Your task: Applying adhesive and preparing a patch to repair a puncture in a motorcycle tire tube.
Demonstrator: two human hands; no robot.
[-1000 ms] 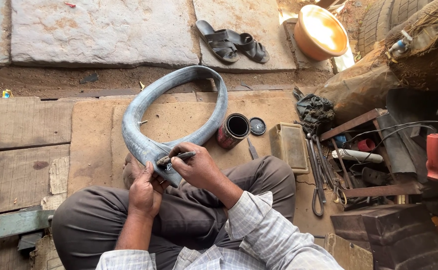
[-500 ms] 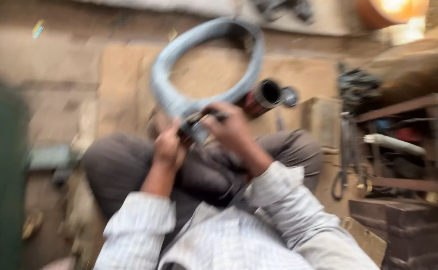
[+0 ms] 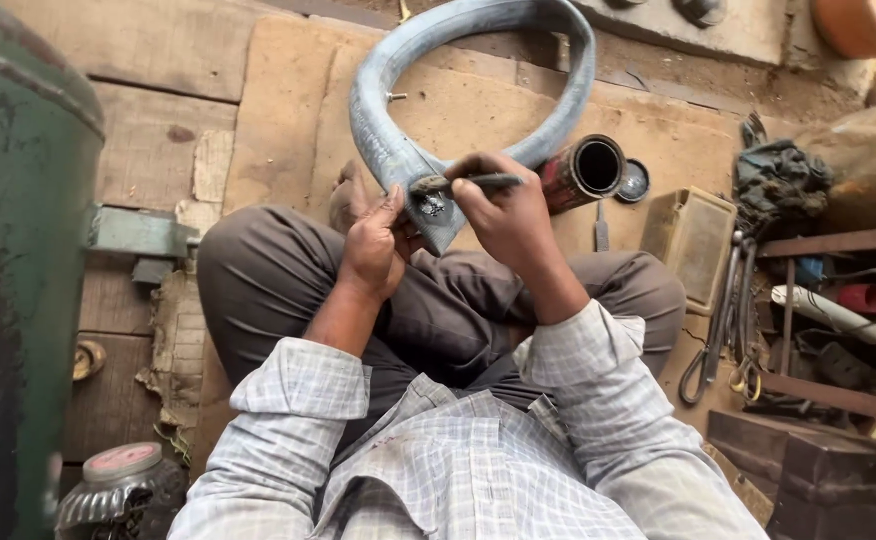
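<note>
— Since a second ago we've leaned in; the tube [image 3: 398, 150] fills more of our view, the sandals are gone from sight.

— Our left hand [image 3: 373, 245] clamps the tube's fold over our lap; our right hand [image 3: 503, 215] pinches a thin tool [image 3: 468, 183] on the dark patch.

— We're working that spot, it seems. Next calls for steady strokes; tin [image 3: 583, 172] stands just beside.
</note>
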